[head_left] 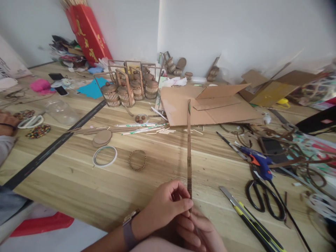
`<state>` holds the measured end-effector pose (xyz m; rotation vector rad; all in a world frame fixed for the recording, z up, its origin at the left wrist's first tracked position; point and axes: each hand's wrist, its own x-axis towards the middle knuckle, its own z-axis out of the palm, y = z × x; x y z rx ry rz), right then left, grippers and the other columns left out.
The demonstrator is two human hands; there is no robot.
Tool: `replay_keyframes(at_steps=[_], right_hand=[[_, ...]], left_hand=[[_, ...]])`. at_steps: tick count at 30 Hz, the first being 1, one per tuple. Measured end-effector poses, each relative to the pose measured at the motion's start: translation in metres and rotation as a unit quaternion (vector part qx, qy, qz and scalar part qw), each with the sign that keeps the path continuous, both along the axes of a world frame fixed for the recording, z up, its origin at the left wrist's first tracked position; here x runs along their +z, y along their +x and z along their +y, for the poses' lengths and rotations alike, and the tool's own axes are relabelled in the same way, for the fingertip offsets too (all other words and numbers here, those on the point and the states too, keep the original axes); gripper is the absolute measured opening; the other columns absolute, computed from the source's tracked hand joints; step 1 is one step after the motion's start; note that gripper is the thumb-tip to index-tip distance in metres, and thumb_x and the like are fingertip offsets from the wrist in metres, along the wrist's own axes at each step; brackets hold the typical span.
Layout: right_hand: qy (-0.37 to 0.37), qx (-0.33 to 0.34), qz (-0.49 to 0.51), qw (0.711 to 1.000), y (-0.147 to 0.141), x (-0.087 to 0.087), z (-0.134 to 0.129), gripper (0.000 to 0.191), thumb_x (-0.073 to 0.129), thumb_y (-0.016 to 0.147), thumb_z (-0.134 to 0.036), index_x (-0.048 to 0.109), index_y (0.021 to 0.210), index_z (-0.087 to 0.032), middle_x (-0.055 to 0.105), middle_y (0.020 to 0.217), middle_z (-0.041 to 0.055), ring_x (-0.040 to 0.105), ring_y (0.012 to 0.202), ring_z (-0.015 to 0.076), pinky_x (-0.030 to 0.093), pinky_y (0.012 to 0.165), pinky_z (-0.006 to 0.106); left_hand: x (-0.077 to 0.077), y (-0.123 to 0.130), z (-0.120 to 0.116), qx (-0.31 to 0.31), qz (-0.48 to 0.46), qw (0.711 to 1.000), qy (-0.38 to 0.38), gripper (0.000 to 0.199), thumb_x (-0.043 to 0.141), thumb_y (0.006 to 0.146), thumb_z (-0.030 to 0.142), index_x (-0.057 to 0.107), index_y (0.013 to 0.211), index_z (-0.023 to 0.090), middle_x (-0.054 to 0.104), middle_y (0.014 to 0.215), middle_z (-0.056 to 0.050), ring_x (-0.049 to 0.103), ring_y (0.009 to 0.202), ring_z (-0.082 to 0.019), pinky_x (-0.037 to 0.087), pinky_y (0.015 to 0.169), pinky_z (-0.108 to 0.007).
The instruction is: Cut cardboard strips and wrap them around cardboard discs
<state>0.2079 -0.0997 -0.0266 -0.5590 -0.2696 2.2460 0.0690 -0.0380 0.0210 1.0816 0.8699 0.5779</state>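
A long, narrow brown strip (189, 147) stands up from my hands at the lower middle, its far end overlapping the cardboard. My left hand (170, 201), with a watch on its wrist, pinches the strip's near end between thumb and fingers. Just below and to the right, my right hand (201, 229) is closed round the same end, which the fingers partly hide. Beyond my left hand lie a small woven ring (137, 160), a white tape roll (105, 156) and a brown cardboard disc (102, 138). A yellow and black cutter (252, 218) lies to the right.
Black scissors (265, 199) and a blue glue gun (258, 161) lie at the right. Flat cardboard (181, 106) and several small lidded baskets (126, 95) stand farther back. Another person's hand (7, 123) rests at the left edge, near a clear jar (61, 111).
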Motion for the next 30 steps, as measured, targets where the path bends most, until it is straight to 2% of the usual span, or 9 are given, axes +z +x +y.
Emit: replay_keyframes(at_steps=[7, 11, 14, 17, 20, 22, 24, 27, 30], right_hand=[[0.012, 0.016, -0.049, 0.999, -0.002, -0.01, -0.002, 0.046, 0.072, 0.08, -0.054, 0.043, 0.069, -0.02, 0.037, 0.052, -0.0109, 0.023, 0.034, -0.0011, 0.019, 0.033, 0.013], [0.002, 0.019, -0.137, 0.99, -0.002, -0.007, 0.0, 0.049, 0.07, 0.077, -0.062, 0.048, 0.071, -0.019, 0.041, 0.053, -0.0093, 0.028, 0.035, -0.0006, 0.022, 0.035, 0.014], [0.017, 0.008, -0.25, 0.968, -0.002, -0.006, 0.001, 0.054, 0.067, 0.072, -0.071, 0.051, 0.076, -0.019, 0.05, 0.06, -0.0061, 0.035, 0.036, 0.0021, 0.022, 0.033, 0.016], [0.108, -0.026, -0.431, 0.896, 0.003, -0.001, -0.001, 0.053, 0.059, 0.078, -0.073, 0.055, 0.076, -0.019, 0.051, 0.058, -0.0051, 0.041, 0.041, 0.006, 0.032, 0.037, 0.019], [0.226, -0.125, -0.593, 0.762, 0.011, 0.011, -0.002, 0.038, 0.057, 0.088, -0.056, 0.059, 0.076, -0.02, 0.054, 0.061, -0.0035, 0.051, 0.053, 0.0095, 0.043, 0.052, 0.021], [0.315, -0.163, -0.641, 0.68, 0.015, 0.02, 0.0, 0.024, 0.058, 0.091, -0.042, 0.061, 0.078, -0.021, 0.058, 0.067, -0.0022, 0.056, 0.06, 0.0105, 0.047, 0.056, 0.02], [0.404, -0.169, -0.654, 0.617, 0.015, 0.029, 0.005, 0.011, 0.059, 0.09, -0.03, 0.062, 0.083, -0.023, 0.061, 0.071, -0.002, 0.058, 0.059, 0.0103, 0.049, 0.056, 0.019], [0.484, -0.184, -0.654, 0.551, 0.013, 0.038, 0.013, 0.007, 0.058, 0.089, -0.02, 0.062, 0.086, -0.023, 0.064, 0.072, -0.0021, 0.06, 0.057, 0.0097, 0.05, 0.054, 0.018], [0.515, -0.209, -0.652, 0.517, 0.009, 0.045, 0.017, 0.007, 0.058, 0.09, -0.017, 0.062, 0.089, -0.023, 0.064, 0.074, -0.0019, 0.061, 0.056, 0.0092, 0.051, 0.054, 0.018]], left_hand=[[0.005, -0.001, 0.001, 0.011, 0.059, 0.997, 0.046, 0.015, 0.07, 0.069, 0.022, 0.059, 0.078, 0.016, 0.057, 0.07, 0.003, 0.051, 0.066, -0.011, 0.039, 0.061, -0.022], [0.004, -0.001, 0.0, 0.016, 0.056, 0.998, 0.034, 0.014, 0.065, 0.07, 0.022, 0.056, 0.078, 0.017, 0.055, 0.069, 0.004, 0.053, 0.063, -0.011, 0.04, 0.059, -0.022], [-0.001, -0.003, 0.001, 0.016, 0.019, 1.0, 0.0, 0.018, 0.065, 0.071, 0.027, 0.053, 0.079, 0.018, 0.055, 0.067, 0.004, 0.051, 0.056, -0.01, 0.04, 0.055, -0.022], [-0.006, -0.006, 0.003, 0.031, 0.0, 0.999, -0.007, 0.022, 0.07, 0.068, 0.028, 0.054, 0.077, 0.016, 0.055, 0.067, 0.004, 0.051, 0.06, -0.009, 0.04, 0.059, -0.022], [-0.009, -0.009, 0.004, 0.037, -0.031, 0.998, -0.049, 0.031, 0.076, 0.067, 0.035, 0.055, 0.078, 0.016, 0.054, 0.065, 0.005, 0.049, 0.057, -0.008, 0.039, 0.056, -0.021], [-0.009, -0.01, 0.004, 0.042, -0.057, 0.994, -0.082, 0.039, 0.08, 0.065, 0.042, 0.054, 0.077, 0.016, 0.055, 0.062, 0.005, 0.049, 0.054, -0.008, 0.038, 0.055, -0.022], [-0.01, -0.01, 0.004, 0.051, -0.079, 0.99, -0.106, 0.048, 0.085, 0.06, 0.048, 0.055, 0.076, 0.015, 0.057, 0.06, 0.005, 0.051, 0.054, -0.009, 0.04, 0.056, -0.022], [-0.011, -0.009, 0.003, 0.067, -0.099, 0.984, -0.134, 0.053, 0.089, 0.054, 0.053, 0.055, 0.072, 0.015, 0.061, 0.059, 0.003, 0.054, 0.054, -0.009, 0.041, 0.058, -0.022], [-0.011, -0.01, 0.002, 0.079, -0.099, 0.982, -0.14, 0.052, 0.089, 0.054, 0.054, 0.059, 0.067, 0.014, 0.064, 0.059, 0.0, 0.056, 0.055, -0.01, 0.042, 0.058, -0.022]])
